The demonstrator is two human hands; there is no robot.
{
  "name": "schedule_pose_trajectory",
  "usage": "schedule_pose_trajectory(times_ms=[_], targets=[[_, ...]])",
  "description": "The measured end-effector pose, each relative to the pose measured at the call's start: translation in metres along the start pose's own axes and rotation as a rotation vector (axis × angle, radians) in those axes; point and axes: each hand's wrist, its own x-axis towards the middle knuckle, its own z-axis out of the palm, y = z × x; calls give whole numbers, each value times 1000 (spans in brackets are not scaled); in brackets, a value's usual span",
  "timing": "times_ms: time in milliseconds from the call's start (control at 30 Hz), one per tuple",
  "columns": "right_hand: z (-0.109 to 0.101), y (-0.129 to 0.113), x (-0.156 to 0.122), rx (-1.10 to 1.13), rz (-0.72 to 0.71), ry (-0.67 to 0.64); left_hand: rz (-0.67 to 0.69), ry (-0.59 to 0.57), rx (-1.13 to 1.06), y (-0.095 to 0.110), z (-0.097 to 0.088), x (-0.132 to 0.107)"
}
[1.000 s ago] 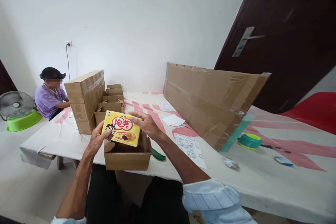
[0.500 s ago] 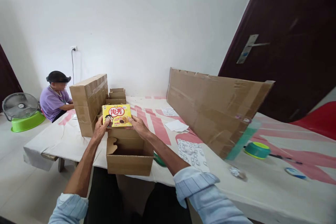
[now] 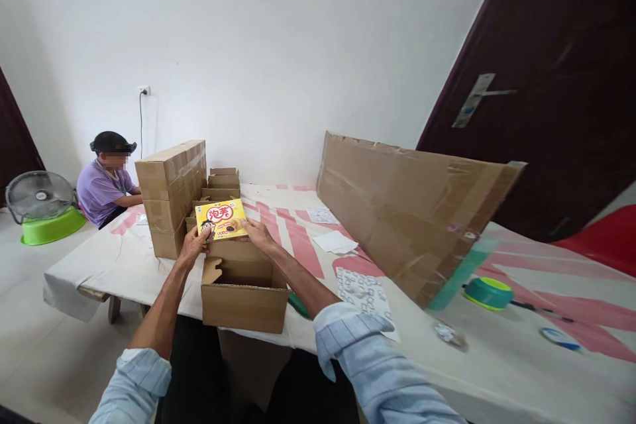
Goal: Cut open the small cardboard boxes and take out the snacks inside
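Note:
I hold a yellow snack box (image 3: 221,219) with red characters and a cartoon face between both hands. My left hand (image 3: 191,245) grips its left edge and my right hand (image 3: 258,234) grips its right edge. The snack box tilts over a small brown carton behind the nearest one. Directly below my hands stands an open cardboard carton (image 3: 243,295) at the table's front edge, its top flaps open.
A stack of taped cartons (image 3: 169,195) and a row of small open cartons (image 3: 222,180) stand behind. A long cardboard sheet (image 3: 407,209) leans at right. Sticker sheet (image 3: 362,288), papers, a green tape roll (image 3: 489,293) lie on the cloth-covered table (image 3: 507,351). A seated person (image 3: 104,179), fan and green basin are at left.
Both hands have carried the yellow snack box away from me, from over the near open carton to above the carton behind it, and tilted it flatter.

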Motion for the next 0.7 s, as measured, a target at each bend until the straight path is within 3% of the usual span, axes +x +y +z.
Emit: schedule_pose_trajectory(times_ms=[300,533,700], targets=[[-4,-16,-19,23,-44,-23,121,-30,19,24,2,-6],[-11,-54,-31,1,-345,53,299,-66,30,67,8,-11],[-12,-75,-37,55,-386,73,389,-94,39,90,12,-15]])
